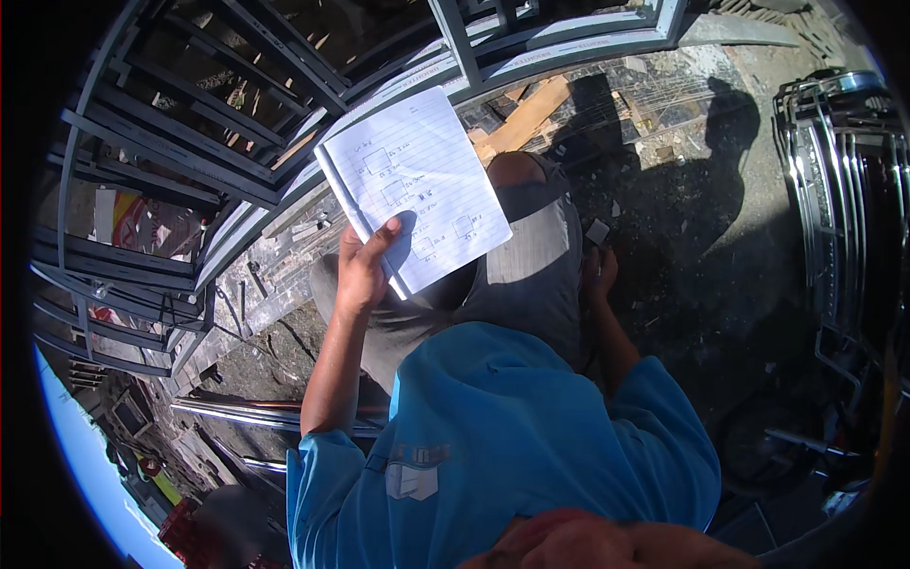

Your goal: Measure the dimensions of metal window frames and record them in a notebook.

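Note:
My left hand [365,270] is closed on the lower left edge of a lined notebook [445,161], its thumb lying on the page. The notebook is open and tilted above my lap, with hand-drawn boxes and handwritten notes in dark ink. Low beside my right leg, my right hand [600,273] is in shadow with its fingers curled together. What it holds, if anything, cannot be made out. Just beyond its fingertips is a small pale square piece [597,231]. My grey trousers [526,261] show beneath the notebook.
Grey metal frames [256,175] stand ahead and to the left. A wooden board [531,116] lies beyond my knees on littered ground. Shiny bent metal rails [834,190] stand at the right. Metal tubes [275,415] lie behind my left arm.

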The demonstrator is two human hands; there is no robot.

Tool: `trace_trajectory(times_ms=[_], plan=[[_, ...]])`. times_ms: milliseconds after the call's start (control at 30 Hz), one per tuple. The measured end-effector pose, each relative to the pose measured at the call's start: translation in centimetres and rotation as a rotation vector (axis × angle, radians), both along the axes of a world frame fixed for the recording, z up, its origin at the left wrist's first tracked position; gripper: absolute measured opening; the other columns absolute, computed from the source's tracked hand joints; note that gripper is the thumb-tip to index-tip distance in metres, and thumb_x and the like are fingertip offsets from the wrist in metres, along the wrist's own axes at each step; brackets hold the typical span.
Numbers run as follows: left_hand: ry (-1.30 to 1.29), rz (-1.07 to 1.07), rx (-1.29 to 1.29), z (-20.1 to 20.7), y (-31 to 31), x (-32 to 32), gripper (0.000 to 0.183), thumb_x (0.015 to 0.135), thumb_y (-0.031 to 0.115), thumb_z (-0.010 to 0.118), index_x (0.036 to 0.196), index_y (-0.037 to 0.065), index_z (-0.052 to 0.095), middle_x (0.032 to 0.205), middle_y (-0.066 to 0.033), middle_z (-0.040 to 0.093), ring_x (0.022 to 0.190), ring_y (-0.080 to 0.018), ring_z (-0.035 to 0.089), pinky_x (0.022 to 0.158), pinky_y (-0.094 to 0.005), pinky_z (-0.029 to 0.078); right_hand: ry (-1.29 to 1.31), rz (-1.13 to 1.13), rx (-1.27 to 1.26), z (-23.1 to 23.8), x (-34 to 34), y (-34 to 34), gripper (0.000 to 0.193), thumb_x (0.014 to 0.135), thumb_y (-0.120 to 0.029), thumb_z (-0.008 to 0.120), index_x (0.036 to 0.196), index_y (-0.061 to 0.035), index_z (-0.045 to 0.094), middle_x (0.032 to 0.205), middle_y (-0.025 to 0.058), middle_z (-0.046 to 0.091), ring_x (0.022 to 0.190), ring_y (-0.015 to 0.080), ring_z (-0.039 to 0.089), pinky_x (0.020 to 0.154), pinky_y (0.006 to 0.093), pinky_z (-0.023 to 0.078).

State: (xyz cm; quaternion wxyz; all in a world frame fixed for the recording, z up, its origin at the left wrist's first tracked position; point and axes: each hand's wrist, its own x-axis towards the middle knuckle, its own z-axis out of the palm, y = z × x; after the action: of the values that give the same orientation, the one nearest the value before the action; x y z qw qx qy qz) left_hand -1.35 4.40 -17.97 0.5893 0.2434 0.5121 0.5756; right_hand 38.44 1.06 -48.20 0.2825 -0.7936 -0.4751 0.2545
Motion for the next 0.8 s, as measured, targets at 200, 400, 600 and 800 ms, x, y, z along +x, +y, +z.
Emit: trace_trajectory(times_ms=[200, 400, 600, 800], plan=[[0.025, -0.109, -0.011, -0.9, 1.1, 2.8, 0.027, 0.087, 0.006, 0.063, 0.112, -0.004, 0.060, 0.104, -0.0110, 0.065, 0.093, -0.0152, 0.062, 0.084, -0.0287, 0.049, 0.616, -0.173, 0.289, 11.5, -3.6, 4.7, 0.010, 0.092, -0.014, 0.059, 0.093, -0.0042, 0.058, 0.076, 0.0009, 0.055, 0.067, 0.0079, 0.052, 0.059, 0.0245, 0.042], [0.014, -0.279, -0.096, -5.9, 0.3, 4.0, 0.018, 0.087, 0.002, 0.062, 0.103, -0.003, 0.066, 0.098, -0.0103, 0.068, 0.091, -0.0143, 0.062, 0.084, -0.0280, 0.049, 0.848, -0.024, 0.341, 21.5, -9.8, 4.0, 0.016, 0.088, -0.011, 0.065, 0.081, -0.0064, 0.051, 0.068, -0.0008, 0.055, 0.059, 0.0025, 0.047, 0.051, 0.0211, 0.038], [0.055, -0.250, -0.150, -7.3, -0.6, 3.9, 0.021, 0.087, 0.000, 0.058, 0.107, -0.004, 0.063, 0.103, -0.0110, 0.067, 0.096, -0.0170, 0.063, 0.091, -0.0306, 0.049, 0.607, 0.241, 0.407, 21.3, -12.2, 3.3, 0.035, 0.079, -0.007, 0.072, 0.060, -0.0053, 0.042, 0.060, 0.0060, 0.060, 0.056, 0.0051, 0.051, 0.050, 0.0241, 0.041], [0.131, -0.309, -0.131, -6.4, -0.5, 4.1, 0.021, 0.089, 0.007, 0.063, 0.108, -0.003, 0.063, 0.101, -0.0073, 0.068, 0.094, -0.0126, 0.061, 0.087, -0.0281, 0.047, 0.614, 0.329, 0.458, 21.2, -12.4, 3.5, 0.038, 0.079, -0.004, 0.070, 0.060, -0.0048, 0.038, 0.057, 0.0063, 0.057, 0.053, 0.0063, 0.050, 0.049, 0.0250, 0.040]])
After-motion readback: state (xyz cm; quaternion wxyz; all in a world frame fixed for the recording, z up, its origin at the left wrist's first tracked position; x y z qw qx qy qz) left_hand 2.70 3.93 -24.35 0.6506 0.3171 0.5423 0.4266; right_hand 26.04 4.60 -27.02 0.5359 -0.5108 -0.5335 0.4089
